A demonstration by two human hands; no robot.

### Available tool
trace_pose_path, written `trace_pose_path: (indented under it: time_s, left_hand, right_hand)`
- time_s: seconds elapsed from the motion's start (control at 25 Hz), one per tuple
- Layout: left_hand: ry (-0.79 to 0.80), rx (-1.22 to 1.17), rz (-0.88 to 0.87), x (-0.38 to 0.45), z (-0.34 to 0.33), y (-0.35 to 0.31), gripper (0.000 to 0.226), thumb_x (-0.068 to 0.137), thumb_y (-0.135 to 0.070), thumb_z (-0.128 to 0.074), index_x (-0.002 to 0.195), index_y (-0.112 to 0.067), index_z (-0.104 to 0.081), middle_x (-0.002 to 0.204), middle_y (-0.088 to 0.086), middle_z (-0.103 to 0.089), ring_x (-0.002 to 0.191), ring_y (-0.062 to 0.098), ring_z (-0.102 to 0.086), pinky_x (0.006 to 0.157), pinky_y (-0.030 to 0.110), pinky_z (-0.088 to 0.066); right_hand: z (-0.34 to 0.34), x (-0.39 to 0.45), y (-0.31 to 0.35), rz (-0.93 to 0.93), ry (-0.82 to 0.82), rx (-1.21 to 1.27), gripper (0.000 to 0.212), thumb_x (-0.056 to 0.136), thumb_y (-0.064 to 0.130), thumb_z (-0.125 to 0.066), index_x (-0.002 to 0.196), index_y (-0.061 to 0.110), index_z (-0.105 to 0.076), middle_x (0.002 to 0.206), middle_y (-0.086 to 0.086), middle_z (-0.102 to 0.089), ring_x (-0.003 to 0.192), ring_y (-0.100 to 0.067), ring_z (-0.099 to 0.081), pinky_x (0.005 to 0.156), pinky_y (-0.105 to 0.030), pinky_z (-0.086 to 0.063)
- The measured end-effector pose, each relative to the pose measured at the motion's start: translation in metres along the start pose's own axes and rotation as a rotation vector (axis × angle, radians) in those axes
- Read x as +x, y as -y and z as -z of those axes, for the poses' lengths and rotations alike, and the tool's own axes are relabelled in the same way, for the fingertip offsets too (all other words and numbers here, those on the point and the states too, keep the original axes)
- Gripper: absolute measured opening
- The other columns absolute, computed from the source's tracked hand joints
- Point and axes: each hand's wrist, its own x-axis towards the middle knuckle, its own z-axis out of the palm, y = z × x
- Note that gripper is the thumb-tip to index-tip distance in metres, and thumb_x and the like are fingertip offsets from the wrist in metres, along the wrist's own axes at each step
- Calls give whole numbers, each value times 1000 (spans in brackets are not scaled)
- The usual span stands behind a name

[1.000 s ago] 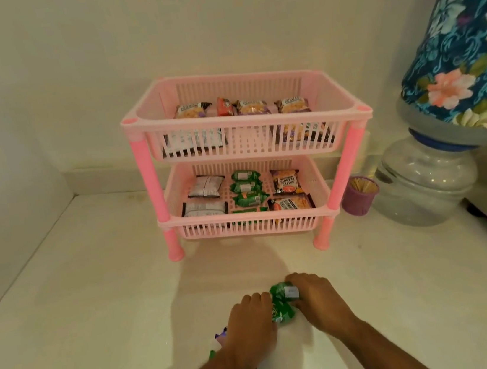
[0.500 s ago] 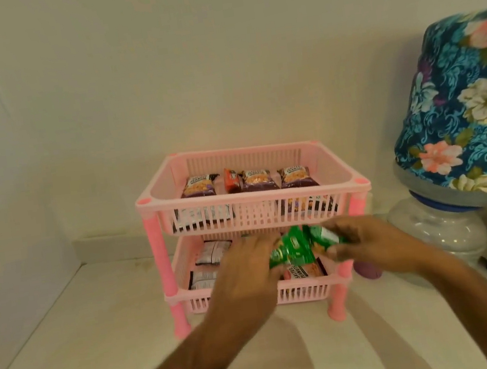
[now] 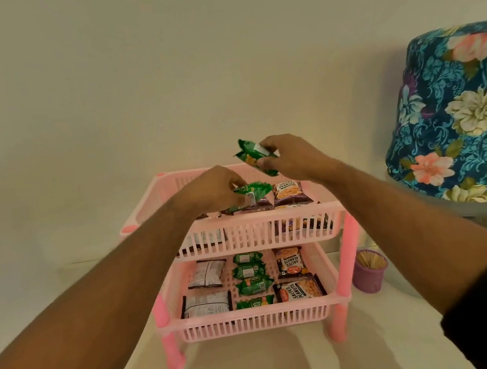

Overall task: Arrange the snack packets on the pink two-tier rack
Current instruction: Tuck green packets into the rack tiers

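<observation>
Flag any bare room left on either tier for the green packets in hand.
Top tier: its left end, between the left hand and the left rim, looks bare; the right half holds peanut packets. Bottom tier: three packed columns, with only a narrow strip along the right wall.

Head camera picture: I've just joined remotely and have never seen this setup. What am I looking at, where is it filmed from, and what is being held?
No machine here: a person works with bare hands, and the one camera sits on their head, looking forward and down. The left hand holds a green packet low over the top shelf of the pink rack. The right hand holds another green packet higher up. The bottom shelf already has white, green and peanut packets in rows. Beside the rack stands a purple cup of sticks, and further right a flowered cloth cover.
</observation>
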Motion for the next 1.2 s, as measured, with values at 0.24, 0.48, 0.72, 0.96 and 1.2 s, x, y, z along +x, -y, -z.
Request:
trace_pose_path:
  time_s: [0.24, 0.48, 0.72, 0.96, 1.2]
  left_hand:
    - [252, 155, 93, 31, -12, 8, 41, 83, -22, -74, 124, -26, -69, 116, -4, -68, 94, 15, -62, 79, 26, -47]
    - [345, 146, 150, 47, -20, 18, 33, 83, -8, -73, 115, -16, -74, 112, 2, -71, 81, 12, -64, 62, 21, -51]
    - [428, 157, 205, 56, -27, 19, 37, 79, -17, -80, 115, -12, -72, 109, 4, -72, 86, 17, -70, 62, 25, -57]
    - [511, 51, 288, 52, -27, 16, 42, 77, -14, -83, 117, -9, -70, 103, 9, -75, 89, 22, -75, 82, 39, -61]
    - [249, -110, 220, 35, -3, 20, 18, 84, -20, -78, 98, -9, -74, 98, 5, -75, 92, 19, -71, 77, 30, -59]
  right_hand:
    - [-52, 26, -12, 13, 301, -168, 31, 92, 22, -67, 120, 10, -68, 112, -7, -70, 93, -21, -62, 82, -32, -48]
    - [-76, 34, -16, 85, 535, -231, 30, 91, 18, -68, 121, 13, -69, 113, -4, -70, 97, -21, -62, 86, -35, -49]
    - [-82, 35, -17, 59, 505, -189, 32, 88, 22, -73, 120, 19, -71, 113, 0, -72, 100, -20, -65, 89, -35, -52]
    - [-80, 29, -16, 103, 503, -260, 38, 89, 24, -72, 126, 15, -68, 119, -3, -70, 106, -21, -65, 90, -33, -51]
    - [-62, 16, -17, 75, 412, -213, 40, 90, 22, -70, 127, 10, -65, 120, -5, -69, 104, -18, -64, 92, -30, -48]
